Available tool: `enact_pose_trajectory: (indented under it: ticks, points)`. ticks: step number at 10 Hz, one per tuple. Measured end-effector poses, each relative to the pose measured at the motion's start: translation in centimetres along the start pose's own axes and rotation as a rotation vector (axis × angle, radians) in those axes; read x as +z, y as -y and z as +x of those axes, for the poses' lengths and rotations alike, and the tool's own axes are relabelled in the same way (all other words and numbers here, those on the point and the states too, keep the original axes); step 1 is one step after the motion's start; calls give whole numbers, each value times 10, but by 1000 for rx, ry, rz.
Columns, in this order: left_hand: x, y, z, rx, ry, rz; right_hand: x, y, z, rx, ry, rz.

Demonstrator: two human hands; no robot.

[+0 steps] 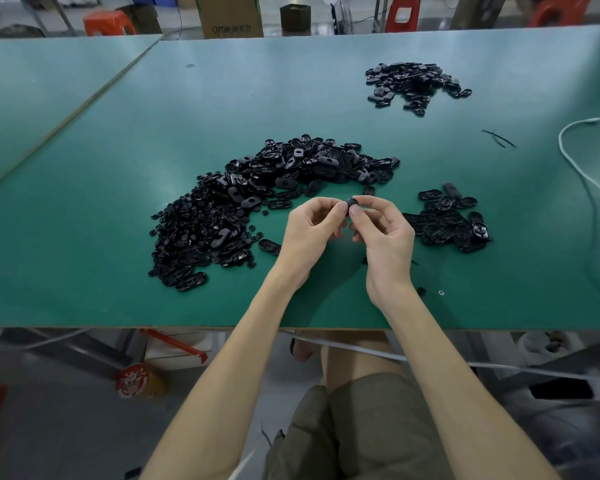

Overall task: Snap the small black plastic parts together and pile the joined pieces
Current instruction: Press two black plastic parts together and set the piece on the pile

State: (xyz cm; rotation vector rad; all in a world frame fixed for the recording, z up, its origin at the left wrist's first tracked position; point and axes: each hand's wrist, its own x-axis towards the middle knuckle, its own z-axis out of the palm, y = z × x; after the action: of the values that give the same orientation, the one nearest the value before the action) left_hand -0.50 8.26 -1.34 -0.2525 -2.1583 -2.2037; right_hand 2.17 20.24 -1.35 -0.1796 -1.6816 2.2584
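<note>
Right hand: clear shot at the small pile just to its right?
Probably yes. The pile lies close beside the right hand on the table, with nothing between. But that hand and the left hand pinch a black part, so it is busy.

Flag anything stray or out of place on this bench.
Thin black strips lie alone, far right. A lone black piece and a pale ring sit near the table front edge, apart from the piles.
</note>
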Motion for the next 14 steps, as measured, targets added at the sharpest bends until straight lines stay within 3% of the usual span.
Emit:
enact_pose_trajectory:
  ticks: [14]
  points:
    - [-2, 0, 0, -17, -20, -82, -1, -1, 1, 27, -11, -5]
